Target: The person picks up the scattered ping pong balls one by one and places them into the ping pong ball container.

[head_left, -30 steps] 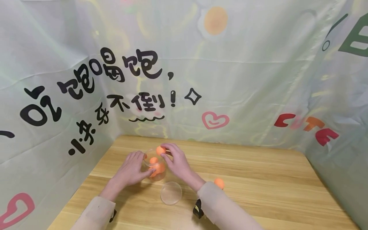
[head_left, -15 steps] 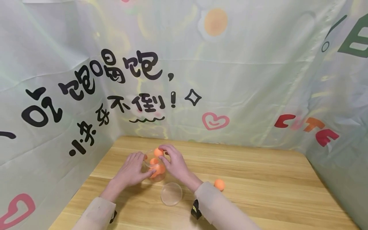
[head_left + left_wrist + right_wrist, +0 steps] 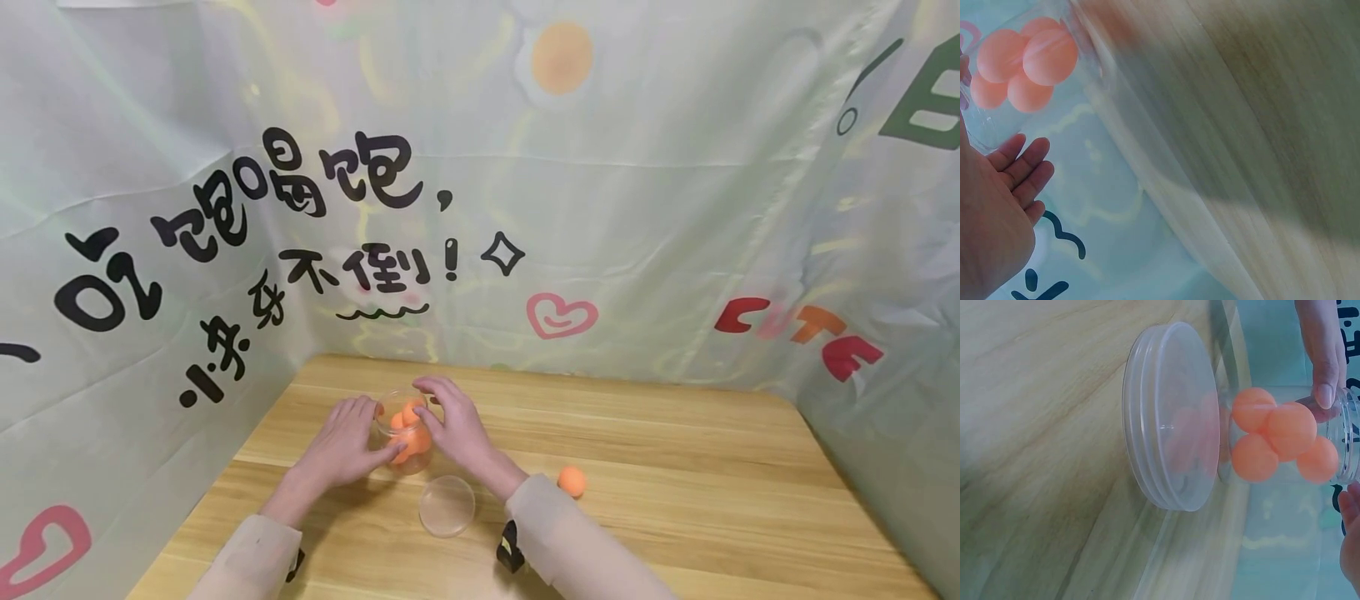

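In the head view a clear plastic jar (image 3: 412,468) stands upright on the table, with several orange balls (image 3: 408,440) inside. My left hand (image 3: 337,442) grips its left side near the neck, the thumb across the front and the fingers behind. My right hand (image 3: 453,425) is at the right of the rim, thumb and fingers spread apart and holding nothing. The right wrist view shows the left thumb (image 3: 1324,387) pressing the jar's neck. A clear round lid (image 3: 447,506) lies in front of the jar.
One loose orange ball (image 3: 572,482) lies on the wooden table (image 3: 675,500), to the right of the right forearm. Printed cloth walls (image 3: 637,250) stand round the table's back and sides. Each wrist carries a small dark device (image 3: 511,546).
My right hand has moved slightly left over the rim and let go of the orange ball, which has dropped into the jar. The left hand and the jar stay put.
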### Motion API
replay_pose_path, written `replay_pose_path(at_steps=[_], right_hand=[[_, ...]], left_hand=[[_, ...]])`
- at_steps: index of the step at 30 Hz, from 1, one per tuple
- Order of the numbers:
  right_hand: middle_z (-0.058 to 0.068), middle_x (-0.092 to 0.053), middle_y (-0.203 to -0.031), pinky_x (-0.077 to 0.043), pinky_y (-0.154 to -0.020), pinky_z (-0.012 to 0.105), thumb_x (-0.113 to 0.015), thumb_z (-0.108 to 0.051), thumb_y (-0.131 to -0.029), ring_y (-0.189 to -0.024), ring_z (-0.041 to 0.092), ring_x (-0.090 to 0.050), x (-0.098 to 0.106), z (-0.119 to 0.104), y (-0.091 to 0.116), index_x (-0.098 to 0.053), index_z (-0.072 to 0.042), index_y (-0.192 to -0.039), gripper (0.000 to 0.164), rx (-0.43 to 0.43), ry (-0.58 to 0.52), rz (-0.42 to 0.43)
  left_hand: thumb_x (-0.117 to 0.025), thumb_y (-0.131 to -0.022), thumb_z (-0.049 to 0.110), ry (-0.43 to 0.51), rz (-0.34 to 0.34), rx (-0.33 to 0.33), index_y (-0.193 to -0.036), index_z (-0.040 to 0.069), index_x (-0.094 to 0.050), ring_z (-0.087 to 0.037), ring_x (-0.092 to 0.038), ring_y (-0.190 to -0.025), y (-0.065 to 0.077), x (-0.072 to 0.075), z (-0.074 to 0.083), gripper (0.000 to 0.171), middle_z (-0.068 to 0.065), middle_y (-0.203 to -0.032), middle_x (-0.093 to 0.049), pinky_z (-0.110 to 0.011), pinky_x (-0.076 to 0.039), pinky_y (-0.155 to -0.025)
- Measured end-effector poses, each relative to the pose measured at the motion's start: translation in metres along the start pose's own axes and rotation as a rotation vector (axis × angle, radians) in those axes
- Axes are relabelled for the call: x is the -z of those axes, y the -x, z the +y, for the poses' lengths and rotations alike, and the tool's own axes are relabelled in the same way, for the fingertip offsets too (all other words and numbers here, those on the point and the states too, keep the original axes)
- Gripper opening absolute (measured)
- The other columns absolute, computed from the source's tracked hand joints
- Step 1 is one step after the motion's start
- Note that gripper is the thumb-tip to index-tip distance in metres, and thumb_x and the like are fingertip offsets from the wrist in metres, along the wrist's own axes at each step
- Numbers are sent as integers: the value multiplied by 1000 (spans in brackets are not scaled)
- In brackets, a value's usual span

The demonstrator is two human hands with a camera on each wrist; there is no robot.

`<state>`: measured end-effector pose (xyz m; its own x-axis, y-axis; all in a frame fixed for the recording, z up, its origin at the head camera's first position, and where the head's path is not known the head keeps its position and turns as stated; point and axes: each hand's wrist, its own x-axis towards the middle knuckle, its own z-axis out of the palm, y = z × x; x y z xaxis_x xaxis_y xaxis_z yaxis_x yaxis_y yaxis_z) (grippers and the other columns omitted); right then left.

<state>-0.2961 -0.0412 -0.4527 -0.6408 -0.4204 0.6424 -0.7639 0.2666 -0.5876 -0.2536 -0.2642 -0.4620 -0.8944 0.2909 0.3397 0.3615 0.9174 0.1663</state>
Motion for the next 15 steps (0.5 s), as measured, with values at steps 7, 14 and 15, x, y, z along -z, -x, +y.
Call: replay_pose_path(at_steps=[7, 14, 15], right_hand=[[14, -64, -134, -58, -96, 44, -72, -4, -97, -120, 27, -64, 1, 1, 3, -62, 2, -132, 38, -2, -8, 13], [11, -64, -135, -57, -99, 41, -70, -13, -100, -123, 26, -64, 5, -1, 7, -62, -1, -134, 37, -20, -18, 46], [10, -64, -136, -57, -99, 40, -70, -14, -100, -123, 25, -63, 6, -1, 7, -62, -2, -135, 38, -27, -21, 48]], left_hand=[[-72, -88, 62, 1, 2, -6, -117, 1, -60, -32, -54, -108, 0, -1, 0, 68, -7, -106, -58, -51, -43, -102], [-72, -89, 61, 3, 0, 0, -117, 0, -59, -32, -54, -108, 0, -1, 0, 69, -8, -107, -58, -52, -43, -102], [-72, -89, 62, 2, 0, -1, -117, 0, -59, -32, -53, -108, 0, -1, 0, 69, -8, -107, -58, -52, -43, -102]])
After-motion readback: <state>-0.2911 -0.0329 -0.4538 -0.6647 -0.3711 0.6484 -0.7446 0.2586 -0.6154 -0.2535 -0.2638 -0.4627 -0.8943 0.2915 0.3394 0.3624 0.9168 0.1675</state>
